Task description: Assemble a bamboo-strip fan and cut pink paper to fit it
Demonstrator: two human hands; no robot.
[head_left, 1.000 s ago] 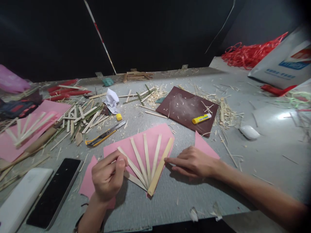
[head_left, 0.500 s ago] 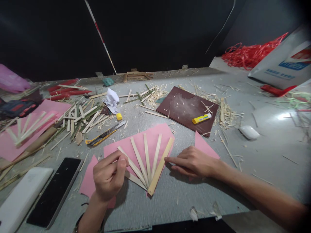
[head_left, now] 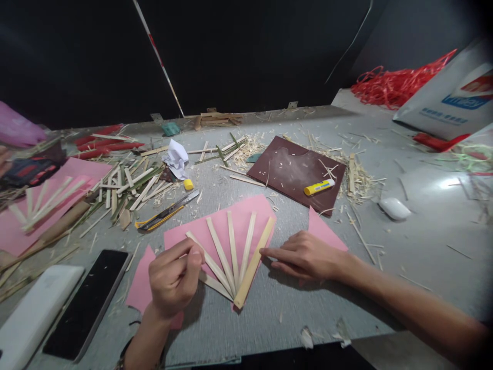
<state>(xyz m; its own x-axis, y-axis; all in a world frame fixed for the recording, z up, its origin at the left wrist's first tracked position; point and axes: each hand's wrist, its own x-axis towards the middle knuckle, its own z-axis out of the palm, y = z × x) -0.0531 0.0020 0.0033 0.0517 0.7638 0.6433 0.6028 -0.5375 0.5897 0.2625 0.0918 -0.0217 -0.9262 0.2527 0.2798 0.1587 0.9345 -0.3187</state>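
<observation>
A hand fan of pale bamboo slats (head_left: 233,246) spreads over pink paper (head_left: 258,205), its slats meeting at the bottom. My left hand (head_left: 175,277) is closed at the fan's left side, thumb against the curled fingers; it covers the outer end of the leftmost slat. What those fingers hold, if anything, is hidden. From the right, my right hand (head_left: 308,257) points its stretched index finger at the wide yellowish slat (head_left: 254,264), the tip at its edge. This hand holds nothing. Pink paper scraps (head_left: 140,282) lie by both hands.
Behind the fan lie a box cutter (head_left: 167,210), a yellow cap (head_left: 188,184) and a brown board (head_left: 288,159) bearing a glue stick (head_left: 319,187). A phone (head_left: 88,303) sits at left, a white mouse (head_left: 395,209) at right. Bamboo strips and shavings litter the table.
Both hands and the fan hold nearly the same positions. At the far left edge, part of another person's hand has come into view near the dark red-and-black item.
</observation>
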